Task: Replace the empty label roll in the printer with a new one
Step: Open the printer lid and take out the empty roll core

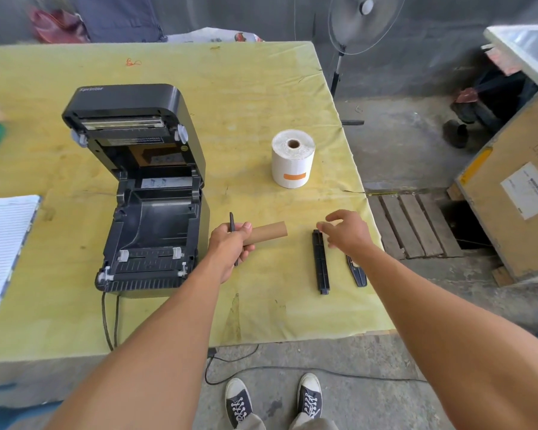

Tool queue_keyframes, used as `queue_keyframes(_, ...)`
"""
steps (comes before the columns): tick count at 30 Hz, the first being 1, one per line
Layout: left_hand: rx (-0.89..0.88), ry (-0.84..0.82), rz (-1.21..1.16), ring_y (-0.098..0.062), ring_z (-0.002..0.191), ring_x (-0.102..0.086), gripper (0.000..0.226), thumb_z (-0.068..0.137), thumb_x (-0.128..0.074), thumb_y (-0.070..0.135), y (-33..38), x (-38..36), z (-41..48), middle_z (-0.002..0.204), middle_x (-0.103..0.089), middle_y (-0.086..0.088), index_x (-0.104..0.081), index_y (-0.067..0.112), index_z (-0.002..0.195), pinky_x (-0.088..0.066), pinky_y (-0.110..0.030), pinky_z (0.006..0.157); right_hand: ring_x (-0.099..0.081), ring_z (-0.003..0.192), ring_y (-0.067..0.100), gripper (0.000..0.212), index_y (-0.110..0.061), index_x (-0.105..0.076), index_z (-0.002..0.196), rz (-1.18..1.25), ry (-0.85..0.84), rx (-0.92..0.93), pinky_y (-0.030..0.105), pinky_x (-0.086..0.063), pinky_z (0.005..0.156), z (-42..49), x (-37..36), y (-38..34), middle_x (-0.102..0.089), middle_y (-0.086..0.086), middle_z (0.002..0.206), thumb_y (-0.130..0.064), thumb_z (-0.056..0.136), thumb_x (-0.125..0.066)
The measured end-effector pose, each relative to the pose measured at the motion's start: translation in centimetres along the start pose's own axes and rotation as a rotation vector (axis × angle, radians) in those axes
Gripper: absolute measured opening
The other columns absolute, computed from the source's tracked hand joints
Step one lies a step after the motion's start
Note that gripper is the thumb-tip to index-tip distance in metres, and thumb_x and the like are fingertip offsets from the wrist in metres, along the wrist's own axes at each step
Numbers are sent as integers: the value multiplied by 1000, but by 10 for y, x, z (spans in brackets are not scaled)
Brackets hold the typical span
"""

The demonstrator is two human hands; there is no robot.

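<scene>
From the head camera: gripping the empty cardboard core (269,232) in the left hand (230,243), fingers curled round its near end. Pinched alongside it under the thumb, a thin black plate (232,223). Poking out to the right of those fingers, over the yellow table (246,88), the rest of the core.

Holding nothing in the right hand (347,232), fingers loosely spread and slightly bent. Hovering there over the far end of a black spindle (321,265) lying flat; impossible to tell whether touching it. Just right of the spindle, partly hidden under the right wrist, a second black plate (357,274).

Well beyond the right fingertips, standing upright on its end, the new label roll (293,159), white with an orange strip. Left of the left fingers, just beside the knuckles, the printer (143,212), lid swung up and inner bay showing. Further left again, at the table edge, a lined notepad (3,243).
</scene>
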State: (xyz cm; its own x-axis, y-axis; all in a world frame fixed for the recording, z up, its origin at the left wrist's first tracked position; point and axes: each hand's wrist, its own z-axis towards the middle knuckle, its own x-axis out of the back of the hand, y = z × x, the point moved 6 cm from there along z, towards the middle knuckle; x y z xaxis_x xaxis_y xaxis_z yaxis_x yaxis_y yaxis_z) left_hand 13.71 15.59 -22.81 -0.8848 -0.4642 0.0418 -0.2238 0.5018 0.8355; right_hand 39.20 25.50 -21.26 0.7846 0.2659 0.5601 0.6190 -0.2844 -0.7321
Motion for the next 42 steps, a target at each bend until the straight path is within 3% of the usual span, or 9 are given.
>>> queue_keyframes(6,-26,-36,-22,-16,65,-65,19,93,-66,26,19,-15,-8,95,-67,-11,-57,14,105,-48,-29,57,-65,63,8,51,-24,-75,99,257,-408,34,23,-53,57,-21,-21,-37,-70,2,91,-60,64,-83)
queue_keyframes(13,-43,-82,-33,-16,62,-65,14,96,-61,27,40,-26,-16,85,-69,-9,-59,14,100,-47,-27,53,-59,59,6,49,-15,-75,96,342,-422,43,21,-46,50,-30,-27,-58,-72,-5,78,-50,63,-86)
queue_keyframes(19,-4,14,-67,-20,58,-52,19,96,-52,14,40,-9,-12,83,-54,-10,-65,2,102,-49,-31,53,-76,84,19,26,-14,-63,98,526,-290,-21,30,-57,63,-19,-7,-56,-76,8,104,-21,75,-73)
queue_keyframes(25,75,2,186,-28,84,-60,11,92,-55,8,19,2,-8,101,-65,-12,-66,10,93,-49,-37,70,-70,66,23,25,-11,-52,109,209,-298,-76,36,-61,63,-31,-15,-59,-64,16,96,-26,90,-57)
queue_keyframes(29,46,-21,278,-31,106,-65,40,89,-69,9,5,6,-8,115,-67,-16,-57,2,127,-55,-42,86,-68,85,33,54,-8,-36,134,-94,-371,-49,46,-63,75,-42,-39,-62,-58,17,108,-24,92,-67)
queue_keyframes(34,83,-4,338,-28,103,-66,44,86,-70,2,-13,8,-9,116,-65,-12,-57,4,128,-56,-40,85,-72,82,35,53,-5,-47,123,-365,-441,-29,48,-60,84,-51,-66,-61,-66,21,108,-32,87,-75)
queue_keyframes(37,102,74,362,-25,85,-66,14,83,-73,1,-23,13,-9,99,-69,-11,-65,12,87,-57,-38,83,-73,91,33,45,4,-58,122,-434,-448,-2,45,-60,86,-50,-80,-58,-71,21,108,-22,88,-74)
queue_keyframes(39,111,116,383,-25,83,-67,25,79,-78,3,-30,16,-9,87,-69,-8,-59,16,70,-58,-41,84,-74,87,30,52,1,-52,127,-464,-446,13,42,-60,84,-48,-86,-52,-69,18,109,-22,86,-76)
queue_keyframes(42,138,130,394,-20,76,-67,21,76,-82,7,-38,18,-10,89,-68,-7,-65,11,87,-61,-35,76,-73,75,25,77,-14,-36,137,-441,-418,51,41,-57,85,-46,-89,-44,-60,10,108,-27,79,-83)
